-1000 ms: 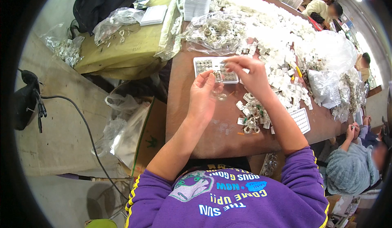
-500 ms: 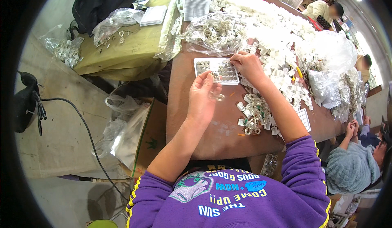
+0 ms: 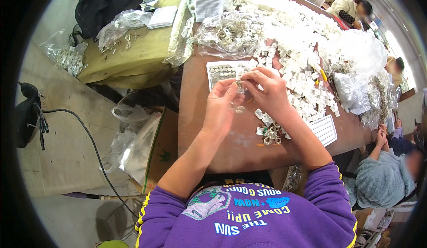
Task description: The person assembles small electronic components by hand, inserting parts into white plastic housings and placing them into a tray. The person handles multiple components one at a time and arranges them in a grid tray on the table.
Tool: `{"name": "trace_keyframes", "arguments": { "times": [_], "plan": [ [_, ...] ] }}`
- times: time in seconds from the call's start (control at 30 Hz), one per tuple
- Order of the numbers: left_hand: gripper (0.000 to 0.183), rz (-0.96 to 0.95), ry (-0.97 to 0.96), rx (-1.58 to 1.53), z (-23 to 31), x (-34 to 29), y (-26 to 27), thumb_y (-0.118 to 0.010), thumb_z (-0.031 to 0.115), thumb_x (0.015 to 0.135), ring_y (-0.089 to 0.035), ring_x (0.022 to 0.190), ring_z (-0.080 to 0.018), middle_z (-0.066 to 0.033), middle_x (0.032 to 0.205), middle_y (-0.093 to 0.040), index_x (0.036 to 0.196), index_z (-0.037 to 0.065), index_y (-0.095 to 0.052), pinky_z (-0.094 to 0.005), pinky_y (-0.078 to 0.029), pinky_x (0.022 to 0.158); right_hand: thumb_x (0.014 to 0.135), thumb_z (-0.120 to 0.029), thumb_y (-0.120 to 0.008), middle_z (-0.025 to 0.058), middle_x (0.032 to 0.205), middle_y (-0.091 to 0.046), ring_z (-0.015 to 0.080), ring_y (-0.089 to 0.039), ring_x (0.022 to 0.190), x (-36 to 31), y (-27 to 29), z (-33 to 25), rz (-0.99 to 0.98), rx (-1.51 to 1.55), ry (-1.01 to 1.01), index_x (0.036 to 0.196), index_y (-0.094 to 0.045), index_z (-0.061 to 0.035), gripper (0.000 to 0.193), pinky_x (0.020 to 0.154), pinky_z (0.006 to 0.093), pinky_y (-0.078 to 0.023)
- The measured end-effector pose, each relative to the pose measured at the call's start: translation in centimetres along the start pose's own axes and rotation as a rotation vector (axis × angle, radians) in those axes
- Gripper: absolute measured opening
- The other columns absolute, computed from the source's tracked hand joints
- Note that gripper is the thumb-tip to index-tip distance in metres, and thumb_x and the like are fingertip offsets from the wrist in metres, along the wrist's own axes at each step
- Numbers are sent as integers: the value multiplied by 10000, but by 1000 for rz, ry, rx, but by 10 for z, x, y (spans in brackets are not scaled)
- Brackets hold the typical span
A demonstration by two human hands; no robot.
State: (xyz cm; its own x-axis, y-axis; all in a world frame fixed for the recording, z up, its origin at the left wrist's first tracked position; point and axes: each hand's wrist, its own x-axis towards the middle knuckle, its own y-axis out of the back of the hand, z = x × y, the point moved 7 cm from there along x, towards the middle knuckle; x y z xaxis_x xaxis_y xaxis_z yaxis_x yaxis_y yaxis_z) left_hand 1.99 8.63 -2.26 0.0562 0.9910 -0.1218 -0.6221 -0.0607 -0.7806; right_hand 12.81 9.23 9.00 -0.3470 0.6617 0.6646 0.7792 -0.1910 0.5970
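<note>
My left hand (image 3: pixel 221 102) is closed in a pinch round a small pale plastic case (image 3: pixel 240 73). A little coil of clear wire (image 3: pixel 239 109) hangs below its fingers. My right hand (image 3: pixel 269 91) meets it from the right, thumb and fingertips pinched at the same case. Whether a small disc sits between those fingertips is hidden. Just beyond both hands lies a white tray (image 3: pixel 209 80) holding rows of grey round discs that look like button cells. My hands cover part of its right side.
Loose white cases (image 3: pixel 307 86) are heaped right of my hands, with ringed wire coils (image 3: pixel 271 134) nearer me. A white slotted tray (image 3: pixel 323 130) lies beside my right forearm. Farther off are a clear bag of coils (image 3: pixel 229 32) and stacked white trays (image 3: pixel 210 2). Other people sit along the right.
My right hand has come from the disc tray, left and nearer, to the case in my left hand. The view has shifted slightly, and more of the slotted tray shows.
</note>
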Motion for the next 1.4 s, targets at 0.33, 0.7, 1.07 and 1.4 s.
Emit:
{"name": "trace_keyframes", "arguments": {
  "times": [0.33,0.7,1.07,1.4],
  "plan": [
    [159,-19,-2,139,-3,-5,-2,-652,115,907,-600,724,-104,-22,918,-627,1033,36,-597,-232,-486,672,768,-36,-686,115,783,-618,295,-625,675,-15,-1,7,-69,22,-130,862,-652,-21,101,598,354,-502],
    [170,37,24,86,-7,-9,-1,-636,124,922,-596,740,-110,-28,931,-632,1055,29,-589,-249,-491,700,770,-63,-680,114,768,-618,302,-621,664,-24,-3,8,-21,-15,-125,873,-669,-45,105,578,366,-497],
    [157,10,-63,49,6,-9,-3,-614,116,937,-601,769,-101,-34,972,-644,1062,24,-595,-247,-494,708,743,1,-689,88,921,-694,222,-682,770,-31,-7,-6,126,-18,42,977,-701,-61,243,656,294,-542],
    [138,-164,-68,104,4,-12,-16,-579,94,954,-595,842,-93,-36,997,-645,1081,42,-585,-258,-496,752,825,19,-639,4,966,-579,83,-579,893,-46,-19,27,48,1009,-663,1211,-536,-15,401,803,229,-481]
  ]
}}
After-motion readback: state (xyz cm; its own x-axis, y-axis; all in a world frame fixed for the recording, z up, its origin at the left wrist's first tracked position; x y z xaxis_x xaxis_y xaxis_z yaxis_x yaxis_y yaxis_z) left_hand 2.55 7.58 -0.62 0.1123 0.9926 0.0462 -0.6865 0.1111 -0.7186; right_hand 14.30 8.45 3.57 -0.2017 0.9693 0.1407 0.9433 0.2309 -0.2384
